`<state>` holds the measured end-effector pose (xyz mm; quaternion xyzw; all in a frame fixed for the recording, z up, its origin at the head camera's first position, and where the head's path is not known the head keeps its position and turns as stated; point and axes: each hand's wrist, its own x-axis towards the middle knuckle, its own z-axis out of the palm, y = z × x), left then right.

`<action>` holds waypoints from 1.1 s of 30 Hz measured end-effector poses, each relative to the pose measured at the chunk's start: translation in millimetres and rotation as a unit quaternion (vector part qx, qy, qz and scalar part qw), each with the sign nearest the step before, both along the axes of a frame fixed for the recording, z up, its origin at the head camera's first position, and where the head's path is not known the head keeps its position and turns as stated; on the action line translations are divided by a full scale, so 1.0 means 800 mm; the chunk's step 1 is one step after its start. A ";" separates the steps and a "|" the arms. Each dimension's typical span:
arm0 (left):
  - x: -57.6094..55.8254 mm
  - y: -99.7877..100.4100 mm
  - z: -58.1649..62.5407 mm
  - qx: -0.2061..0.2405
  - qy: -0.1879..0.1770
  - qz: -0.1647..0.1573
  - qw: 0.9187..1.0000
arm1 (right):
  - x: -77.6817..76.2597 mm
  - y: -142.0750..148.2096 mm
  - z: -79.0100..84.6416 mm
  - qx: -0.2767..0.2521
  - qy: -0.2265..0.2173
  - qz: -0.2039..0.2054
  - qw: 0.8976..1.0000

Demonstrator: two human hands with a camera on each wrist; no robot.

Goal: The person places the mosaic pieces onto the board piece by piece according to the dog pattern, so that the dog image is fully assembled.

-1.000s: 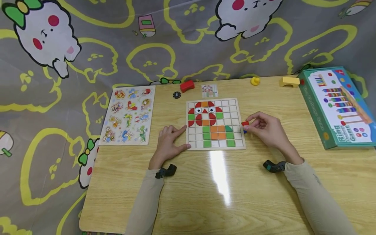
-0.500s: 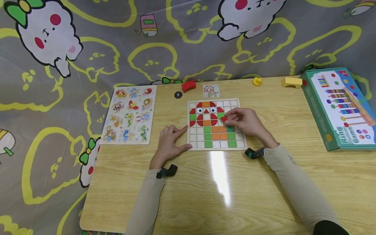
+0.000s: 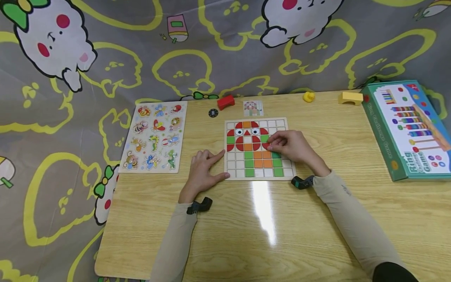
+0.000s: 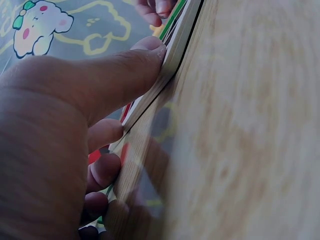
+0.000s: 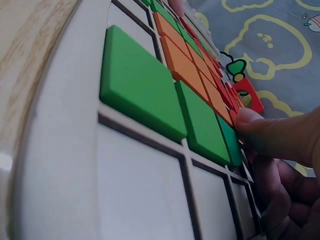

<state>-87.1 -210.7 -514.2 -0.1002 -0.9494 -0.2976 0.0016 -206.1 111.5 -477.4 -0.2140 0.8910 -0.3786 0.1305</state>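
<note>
The wooden grid board [image 3: 235, 165] lies on the table, bearing red, orange, green and eye-marked tiles that form a picture. My right hand [image 3: 294, 145] is over its right half, thumb and index finger pinching a red tile [image 3: 265, 145] at a cell below a green square. In the right wrist view the thumb covers most of that tile, beside a dark green rounded tile [image 5: 229, 142]. My left hand [image 3: 202, 170] rests at the board's left edge, thumb and index finger spread and touching the rim; the left wrist view shows the thumb [image 4: 150, 55] on the board's corner.
Behind the board lie a picture card [image 3: 253, 108], a red block [image 3: 226, 102] and a black disc [image 3: 213, 112]. An insect puzzle board [image 3: 163, 137] is at left. A yellow duck [image 3: 308, 96], yellow arch block [image 3: 350, 98] and game box [image 3: 405, 129] stand at right.
My right hand has moved left from beside the board's right edge onto the grid, bringing the red tile down to a cell. The left hand has stayed at the board's left edge.
</note>
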 end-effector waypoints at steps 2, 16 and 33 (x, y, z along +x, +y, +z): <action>0.000 0.000 0.000 -0.001 0.001 0.000 1.000 | 0.000 0.000 -0.001 0.000 0.000 0.002 1.000; 0.000 0.004 0.000 -0.012 0.000 -0.006 1.000 | 0.020 0.098 0.005 0.001 0.012 -0.048 0.999; 0.002 0.001 0.001 0.002 0.006 -0.003 1.000 | 0.032 0.101 0.005 0.054 0.021 0.031 0.998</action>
